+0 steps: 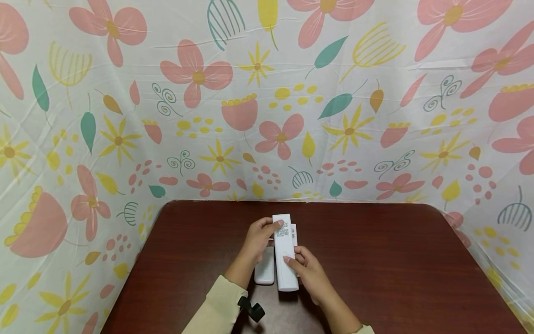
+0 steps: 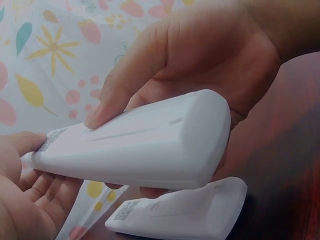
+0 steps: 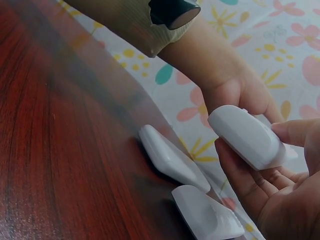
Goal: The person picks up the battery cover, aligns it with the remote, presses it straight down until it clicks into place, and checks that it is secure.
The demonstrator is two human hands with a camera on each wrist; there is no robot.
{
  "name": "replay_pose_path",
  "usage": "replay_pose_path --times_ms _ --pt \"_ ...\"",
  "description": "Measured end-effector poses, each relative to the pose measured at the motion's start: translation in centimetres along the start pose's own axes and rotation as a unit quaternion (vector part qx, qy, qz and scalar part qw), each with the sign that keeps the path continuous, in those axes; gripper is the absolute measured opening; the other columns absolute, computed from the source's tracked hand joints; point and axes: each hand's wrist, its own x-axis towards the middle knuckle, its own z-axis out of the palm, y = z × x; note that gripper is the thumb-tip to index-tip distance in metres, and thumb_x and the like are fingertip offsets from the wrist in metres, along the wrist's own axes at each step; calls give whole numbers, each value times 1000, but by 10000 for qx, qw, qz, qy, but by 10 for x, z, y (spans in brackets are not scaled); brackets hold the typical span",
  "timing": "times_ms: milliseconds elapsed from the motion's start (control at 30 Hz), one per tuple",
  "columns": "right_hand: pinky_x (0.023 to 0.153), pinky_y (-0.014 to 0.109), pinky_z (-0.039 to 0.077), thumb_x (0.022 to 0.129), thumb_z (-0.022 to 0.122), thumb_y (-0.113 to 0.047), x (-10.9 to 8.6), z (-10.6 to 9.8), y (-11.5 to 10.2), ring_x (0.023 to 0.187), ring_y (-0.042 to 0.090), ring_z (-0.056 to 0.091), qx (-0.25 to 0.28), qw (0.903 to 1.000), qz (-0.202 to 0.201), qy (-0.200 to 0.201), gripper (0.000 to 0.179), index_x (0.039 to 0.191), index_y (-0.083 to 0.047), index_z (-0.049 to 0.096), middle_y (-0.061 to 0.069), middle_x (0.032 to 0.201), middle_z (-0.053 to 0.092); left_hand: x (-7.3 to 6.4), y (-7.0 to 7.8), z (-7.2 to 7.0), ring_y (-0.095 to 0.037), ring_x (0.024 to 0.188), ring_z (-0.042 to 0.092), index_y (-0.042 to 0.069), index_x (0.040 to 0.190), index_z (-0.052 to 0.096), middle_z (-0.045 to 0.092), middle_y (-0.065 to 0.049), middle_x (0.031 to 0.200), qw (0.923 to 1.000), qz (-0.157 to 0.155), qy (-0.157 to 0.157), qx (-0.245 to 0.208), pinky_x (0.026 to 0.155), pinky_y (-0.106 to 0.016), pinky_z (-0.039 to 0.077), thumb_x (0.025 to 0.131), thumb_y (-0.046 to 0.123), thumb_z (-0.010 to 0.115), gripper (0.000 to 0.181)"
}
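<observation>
Both hands hold a white remote control point(image 1: 285, 264) above the table, its back facing up with a printed code label at the far end. My left hand point(image 1: 257, 239) pinches the labelled far end, thumb on top. Nearer the other end, my right hand point(image 1: 310, 273) grips its side, with the thumb on the back by the battery cover seam point(image 2: 125, 131). A second white remote point(image 1: 264, 270) lies on the table to the left. Partly hidden under the held one is a third remote point(image 2: 187, 212), also with a code label. The held remote's front is hidden.
The dark red-brown wooden table point(image 1: 200, 232) has rounded far corners. A white cloth point(image 1: 283, 116) with flowers and leaves hangs behind and at both sides of it. A black strap piece point(image 1: 251, 309) sits on the left sleeve.
</observation>
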Motion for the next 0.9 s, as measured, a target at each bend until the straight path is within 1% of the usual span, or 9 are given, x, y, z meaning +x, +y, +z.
replay_pose_path --times_ms 200,300,433,567,700,800,900 --pt "69 38 61 99 64 -21 1 -1 0 87 20 70 -11 10000 -11 16 45 132 4 46 19 116 69 -1 -1 0 -12 77 63 6 117 69 71 2 91 10000 3 -73 42 63 -26 55 92 36 74 40" --pt "71 38 61 99 64 -21 1 -2 -1 89 21 70 29 10000 -10 65 45 133 3 46 19 117 69 -2 -1 0 -14 80 62 6 121 67 71 2 93 9998 24 -202 86 66 -28 56 93 33 73 39" --pt "72 38 61 99 64 -21 2 -6 -2 89 22 70 73 9998 -26 164 45 133 4 46 20 118 68 -3 -1 2 -16 82 64 8 126 65 70 0 95 9989 53 -428 166 70 -31 58 93 30 73 40" --pt "72 39 61 100 64 -21 3 -10 -2 88 21 70 20 9998 -36 215 45 133 3 47 19 117 68 -6 -1 4 -15 83 67 10 133 61 70 -4 105 9981 59 -579 210 72 -32 59 94 29 72 44" --pt "71 39 61 99 64 -21 4 -13 0 88 22 70 -35 9991 -46 414 42 132 1 49 18 116 69 -9 -3 6 -15 85 68 6 139 57 69 -12 117 9975 85 -672 199 75 -34 60 95 23 70 49" --pt "71 40 61 99 64 -20 5 -15 1 89 25 71 -48 9980 -50 636 39 131 0 52 19 117 70 -11 -4 8 -15 87 69 5 141 55 68 -14 120 9971 82 -736 188 75 -36 61 95 18 69 50" --pt "72 40 61 99 63 -19 6 -18 2 91 26 71 -44 9969 -80 776 38 131 -1 53 20 119 69 -12 -6 10 -16 91 69 4 142 55 67 -15 122 9962 45 -852 175 75 -36 62 96 17 68 49"
